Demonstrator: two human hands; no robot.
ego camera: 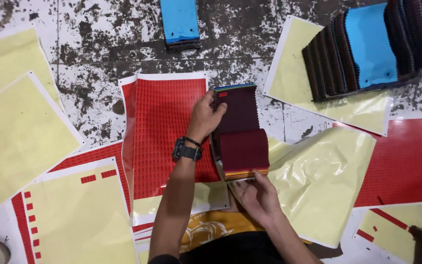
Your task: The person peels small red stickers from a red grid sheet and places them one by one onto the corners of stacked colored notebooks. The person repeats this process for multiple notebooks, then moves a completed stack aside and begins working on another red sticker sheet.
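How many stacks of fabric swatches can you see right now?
3: a maroon-topped stack between both hands, a blue-topped stack at top centre, and a fanned dark stack top right. More may lie outside the frame.

Both hands [206, 117] [257, 195] forward (fingers curled)
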